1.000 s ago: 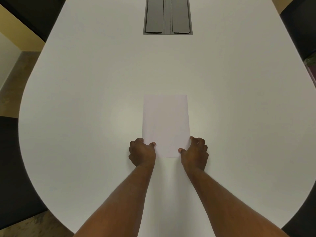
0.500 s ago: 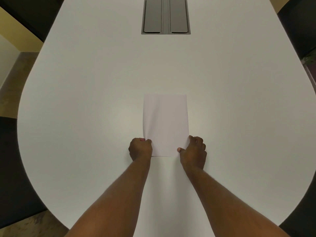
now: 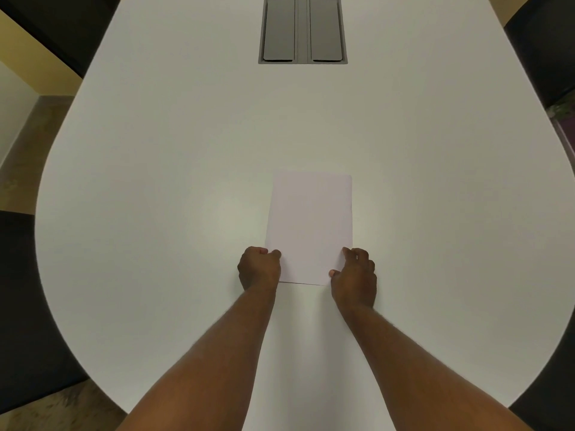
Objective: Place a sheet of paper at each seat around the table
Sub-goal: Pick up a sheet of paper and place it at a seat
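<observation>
A white sheet of paper [image 3: 311, 225] lies in portrait on the white table [image 3: 155, 181], in front of me near the middle. My left hand [image 3: 259, 269] pinches the sheet's near left edge with thumb and fingers. My right hand [image 3: 354, 276] grips the near right corner, thumb on top of the paper. Whether it is one sheet or a thin stack I cannot tell. The sheet's near edge is about level with my knuckles.
A grey double-lid cable box [image 3: 302, 30] is set into the table at the far centre. Dark chairs stand at the far left [image 3: 59, 29], near left [image 3: 21, 306], far right [image 3: 544, 45] and near right [image 3: 547, 399]. The table's rounded end curves around me.
The paper has tilted very slightly, its near edge shifted a little right. Both hands have stayed on its near corners with hardly any movement.
</observation>
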Available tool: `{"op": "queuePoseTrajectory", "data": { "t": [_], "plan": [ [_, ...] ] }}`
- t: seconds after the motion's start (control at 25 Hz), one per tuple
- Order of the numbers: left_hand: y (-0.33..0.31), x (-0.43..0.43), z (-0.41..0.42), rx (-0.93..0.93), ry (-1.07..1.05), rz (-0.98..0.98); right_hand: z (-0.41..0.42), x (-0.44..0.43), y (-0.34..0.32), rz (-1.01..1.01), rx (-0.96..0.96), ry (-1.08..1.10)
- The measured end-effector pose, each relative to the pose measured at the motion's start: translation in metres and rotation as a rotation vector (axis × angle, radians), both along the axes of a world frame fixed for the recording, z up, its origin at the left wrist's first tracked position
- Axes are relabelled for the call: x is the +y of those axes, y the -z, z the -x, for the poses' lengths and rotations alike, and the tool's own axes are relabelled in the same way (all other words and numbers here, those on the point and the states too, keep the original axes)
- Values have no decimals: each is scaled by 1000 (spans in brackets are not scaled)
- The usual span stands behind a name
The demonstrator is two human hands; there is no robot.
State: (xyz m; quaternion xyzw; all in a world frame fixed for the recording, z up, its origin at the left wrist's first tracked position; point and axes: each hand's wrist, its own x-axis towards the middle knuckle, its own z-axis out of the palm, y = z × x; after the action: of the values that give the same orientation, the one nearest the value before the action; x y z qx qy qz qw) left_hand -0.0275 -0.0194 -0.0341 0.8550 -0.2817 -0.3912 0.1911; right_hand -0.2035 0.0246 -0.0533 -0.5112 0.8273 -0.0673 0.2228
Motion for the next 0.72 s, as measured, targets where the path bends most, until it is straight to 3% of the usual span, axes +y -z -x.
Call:
{"op": "queuePoseTrajectory", "data": {
  "t": [0.08,0.2,0.28,0.4,0.6,0.72],
  "plan": [
    [-1,6,3,-106,159,-23,2,2,-1,6,-23,-6],
    [3,22,4,-411,572,71,6,4,-3,52,-57,4],
    [9,33,1,-447,830,155,10,5,-3,85,-54,3],
    [17,43,1,-435,1071,120,10,6,-4,95,-78,8],
    [20,45,4,-473,1123,173,11,6,-9,166,-67,50],
    [18,48,7,-399,909,237,11,8,-13,195,-196,225]
  ]
}}
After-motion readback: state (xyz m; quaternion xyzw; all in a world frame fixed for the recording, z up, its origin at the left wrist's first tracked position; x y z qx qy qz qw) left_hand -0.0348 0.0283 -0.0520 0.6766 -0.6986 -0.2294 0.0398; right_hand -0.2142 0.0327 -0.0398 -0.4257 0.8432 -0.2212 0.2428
